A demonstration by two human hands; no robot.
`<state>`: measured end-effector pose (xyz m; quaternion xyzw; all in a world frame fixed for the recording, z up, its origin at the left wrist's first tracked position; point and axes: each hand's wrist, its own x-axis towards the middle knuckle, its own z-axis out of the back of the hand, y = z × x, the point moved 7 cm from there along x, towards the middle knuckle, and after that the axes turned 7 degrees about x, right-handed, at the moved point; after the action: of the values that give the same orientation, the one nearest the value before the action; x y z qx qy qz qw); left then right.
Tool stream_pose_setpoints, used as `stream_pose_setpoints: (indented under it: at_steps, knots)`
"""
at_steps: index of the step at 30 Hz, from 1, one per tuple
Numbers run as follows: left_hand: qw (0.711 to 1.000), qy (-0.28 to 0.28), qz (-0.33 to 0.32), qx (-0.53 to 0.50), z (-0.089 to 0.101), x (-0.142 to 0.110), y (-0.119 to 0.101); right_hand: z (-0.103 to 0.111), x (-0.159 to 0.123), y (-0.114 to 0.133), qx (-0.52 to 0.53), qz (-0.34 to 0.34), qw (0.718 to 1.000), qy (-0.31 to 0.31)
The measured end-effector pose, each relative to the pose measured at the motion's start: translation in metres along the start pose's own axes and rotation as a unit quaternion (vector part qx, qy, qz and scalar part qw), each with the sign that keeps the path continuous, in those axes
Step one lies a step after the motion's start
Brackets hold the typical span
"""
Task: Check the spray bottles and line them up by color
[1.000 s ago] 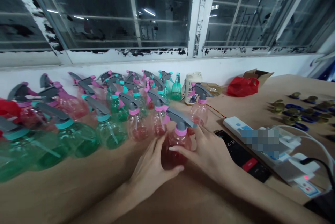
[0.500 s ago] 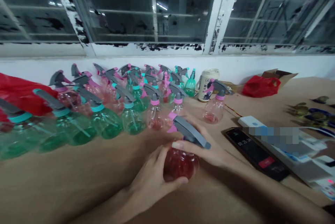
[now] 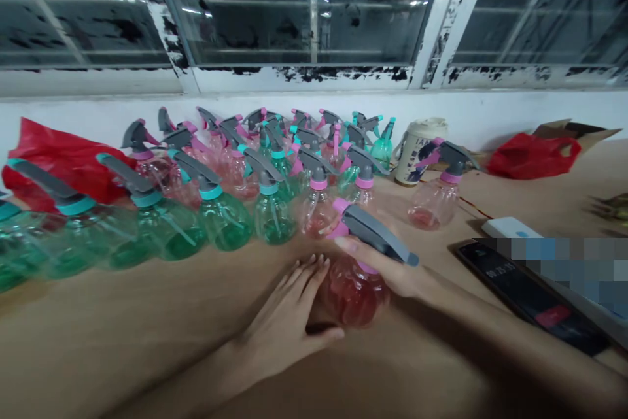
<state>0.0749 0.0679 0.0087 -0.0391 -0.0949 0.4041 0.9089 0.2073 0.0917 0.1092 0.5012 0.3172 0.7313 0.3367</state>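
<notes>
In front of me on the table stands a spray bottle (image 3: 357, 295) with a clear pinkish body, red liquid, a pink collar and a grey and pink trigger head. My right hand (image 3: 387, 265) is closed around its neck just under the trigger head, thumb toward the front. My left hand (image 3: 289, 308) lies low beside the bottle's left side, fingers stretched and thumb apart; whether the fingertips touch it I cannot tell. Behind stand a pink-collared spray bottle (image 3: 318, 210) and a green spray bottle (image 3: 226, 219), part of a row.
Several more pink and green bottles crowd toward the wall. A pink spray bottle (image 3: 434, 200) stands apart by a paper cup (image 3: 419, 151). At right lie a phone (image 3: 530, 298), a power strip (image 3: 510, 228) and a red bag (image 3: 534, 156). Another red bag (image 3: 69, 161) is at left.
My right hand has shifted up from the bottle's body to its neck. My left hand has loosened from the body and flattened beside it. The view has turned left.
</notes>
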Motion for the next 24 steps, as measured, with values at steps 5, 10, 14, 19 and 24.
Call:
stream_pose_setpoints:
  at_steps: [5, 10, 14, 19, 24]
  knots:
    - [1.000, -0.007, 0.007, 0.015, -0.005, -0.005, 0.004, -0.006, 0.004, -0.010, 0.035, -0.039, 0.999, 0.013]
    - [1.000, -0.028, 0.005, 0.000, -0.004, -0.006, 0.003, -0.012, 0.005, -0.012, 0.063, -0.029, 0.997, 0.040]
    - [0.999, -0.035, -0.002, 0.002, -0.002, -0.006, 0.002, -0.010, 0.007, -0.010, 0.061, -0.024, 0.998, 0.024]
    - [0.999, -0.051, -0.011, 0.014, -0.001, -0.007, 0.001, -0.009, 0.007, -0.005, 0.071, -0.006, 0.997, 0.020]
    - [0.997, -0.072, -0.025, 0.029, -0.004, -0.011, 0.001, -0.007, 0.006, -0.004, 0.052, 0.016, 0.998, 0.014]
